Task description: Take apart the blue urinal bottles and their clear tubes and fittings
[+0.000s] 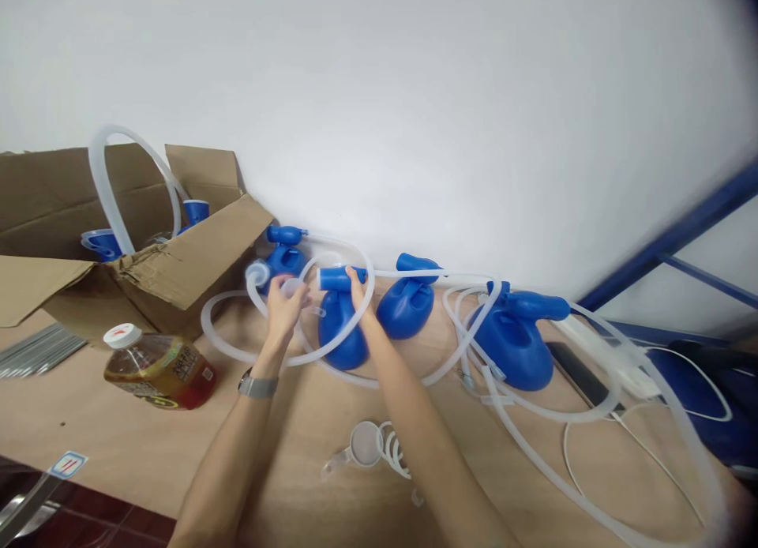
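Note:
My left hand, with a watch on its wrist, is closed on a translucent white cap beside the mouth of a blue bottle. My right hand grips the neck of that same bottle, which stands on the table with its mouth facing left. A white tube loops around the hands and the bottle. Another blue bottle is behind my left hand. To the right stand a smaller-looking blue bottle and a large blue bottle with tubes around it.
An open cardboard box with blue bottles and a tube is at the left, behind a drink bottle. A clear lid and white rings lie in front. A phone and cables lie at the right; metal rods lie far left.

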`<state>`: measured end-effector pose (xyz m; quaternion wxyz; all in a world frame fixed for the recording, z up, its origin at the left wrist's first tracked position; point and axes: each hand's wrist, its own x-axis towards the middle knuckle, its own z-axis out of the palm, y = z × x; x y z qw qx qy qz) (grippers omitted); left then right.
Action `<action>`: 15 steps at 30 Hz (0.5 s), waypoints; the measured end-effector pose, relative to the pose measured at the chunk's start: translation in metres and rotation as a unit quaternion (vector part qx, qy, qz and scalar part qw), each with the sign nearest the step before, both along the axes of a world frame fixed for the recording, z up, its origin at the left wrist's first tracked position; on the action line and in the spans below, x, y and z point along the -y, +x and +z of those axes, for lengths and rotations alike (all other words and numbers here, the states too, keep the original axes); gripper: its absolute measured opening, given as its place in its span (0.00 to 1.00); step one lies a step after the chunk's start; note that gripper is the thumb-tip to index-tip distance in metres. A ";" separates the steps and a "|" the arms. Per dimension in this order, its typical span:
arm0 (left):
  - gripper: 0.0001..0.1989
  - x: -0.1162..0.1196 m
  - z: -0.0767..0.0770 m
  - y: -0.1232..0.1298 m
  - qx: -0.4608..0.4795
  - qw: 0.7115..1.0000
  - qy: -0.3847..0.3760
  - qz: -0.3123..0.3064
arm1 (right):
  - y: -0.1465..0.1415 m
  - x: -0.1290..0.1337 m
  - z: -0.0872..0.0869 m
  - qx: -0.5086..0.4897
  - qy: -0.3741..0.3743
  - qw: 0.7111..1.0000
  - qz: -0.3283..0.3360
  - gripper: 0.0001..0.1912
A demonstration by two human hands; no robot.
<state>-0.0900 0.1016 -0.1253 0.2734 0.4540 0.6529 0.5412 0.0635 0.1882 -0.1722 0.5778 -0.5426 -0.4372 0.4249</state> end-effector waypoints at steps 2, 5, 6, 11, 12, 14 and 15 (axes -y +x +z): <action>0.17 0.025 0.014 0.009 0.038 0.998 0.014 -0.057 | -0.001 -0.001 -0.001 0.002 0.006 1.000 0.002 0.28; 0.17 0.065 0.019 0.029 0.060 0.969 -0.041 -0.235 | -0.001 -0.001 0.000 0.007 0.012 1.000 0.009 0.25; 0.17 0.077 0.013 0.037 0.039 0.945 -0.080 -0.316 | 0.000 0.000 0.000 0.008 0.013 1.000 0.010 0.24; 0.15 0.117 -0.044 0.075 -0.127 0.876 -0.137 -0.445 | 0.002 0.004 0.003 0.004 0.017 1.000 0.017 0.23; 0.20 0.122 -0.053 0.080 -0.148 0.882 -0.127 -0.429 | 0.002 0.004 0.003 0.004 0.018 1.000 0.019 0.23; 0.30 0.133 -0.057 0.083 -0.215 0.896 -0.082 -0.379 | 0.003 0.005 0.003 0.003 0.023 0.999 0.022 0.24; 0.30 0.137 -0.051 0.080 -0.253 0.899 -0.050 -0.353 | 0.003 0.005 0.003 0.002 0.026 0.999 0.024 0.24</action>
